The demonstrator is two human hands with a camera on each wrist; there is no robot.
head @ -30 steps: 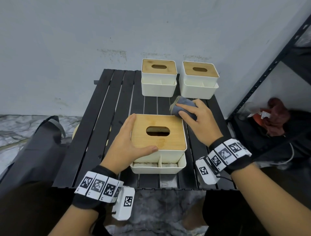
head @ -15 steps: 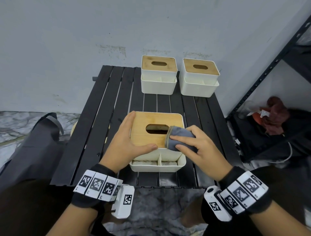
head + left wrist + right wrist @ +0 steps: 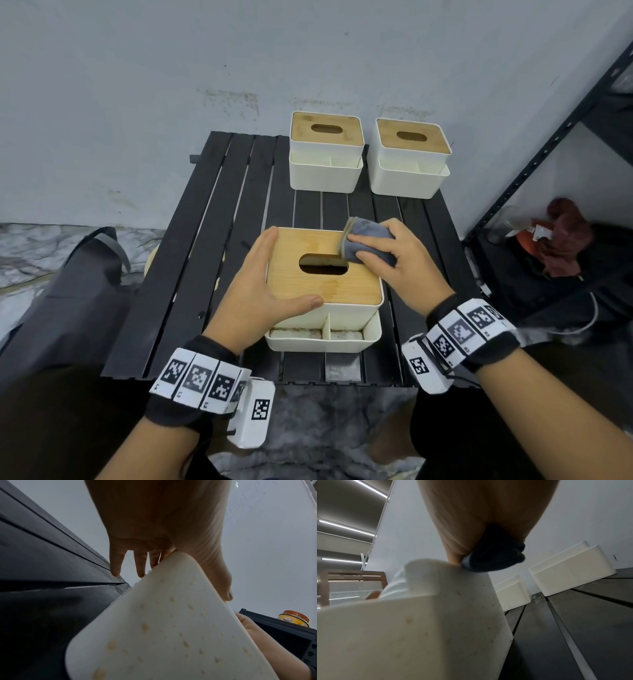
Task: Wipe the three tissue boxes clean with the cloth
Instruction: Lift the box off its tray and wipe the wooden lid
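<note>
The near tissue box (image 3: 356, 284), white with a bamboo lid, stands on the black slatted table (image 3: 205, 240). My left hand (image 3: 260, 287) steadies it, with straight fingers along its left side and the thumb across the lid's front edge. My right hand (image 3: 387, 260) grips a folded grey cloth (image 3: 368, 240) and presses it on the lid's far right part, beside the slot. A wet patch (image 3: 330, 287) shows on the lid. Brownish specks dot the box's white wall (image 3: 163, 628) (image 3: 419, 628). Two more boxes (image 3: 325, 150) (image 3: 411, 157) stand at the table's far edge.
The grey wall rises right behind the far boxes. A black metal rack (image 3: 548, 154) stands to the right, with a red rag (image 3: 565, 236) at its foot. A dark bag (image 3: 68, 291) lies on the floor to the left.
My right hand drew the cloth from the lid's far right corner toward me past the slot, then pushed it back to the far right. The left hand stayed on the box.
</note>
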